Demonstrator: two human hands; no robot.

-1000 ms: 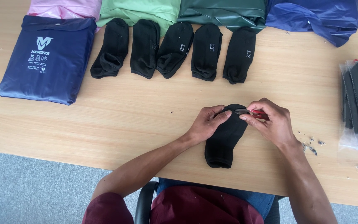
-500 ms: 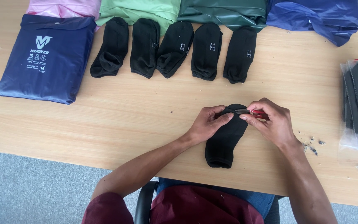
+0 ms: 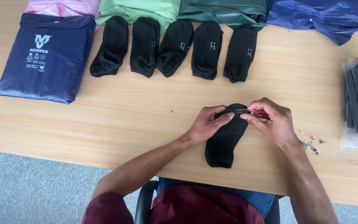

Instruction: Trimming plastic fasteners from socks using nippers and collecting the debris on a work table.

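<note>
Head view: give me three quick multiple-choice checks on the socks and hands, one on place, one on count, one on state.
1. Where does the black sock being handled lie?
A. On the navy packet
B. On the wooden table near its front edge
C. Inside the clear bag

2. How many black socks are in the row of socks at the back?
A. Three
B. Five
C. Seven

3. What is the right hand doing?
A. Resting flat and empty
B. Lifting the green packet
C. Pinching a small red-handled tool at the sock's top

Answers: 1 B, the sock rests on the bare table between both hands. 2 B, five lie side by side. 3 C, the red-handled tool meets the sock's top edge, which the left hand holds.
</note>
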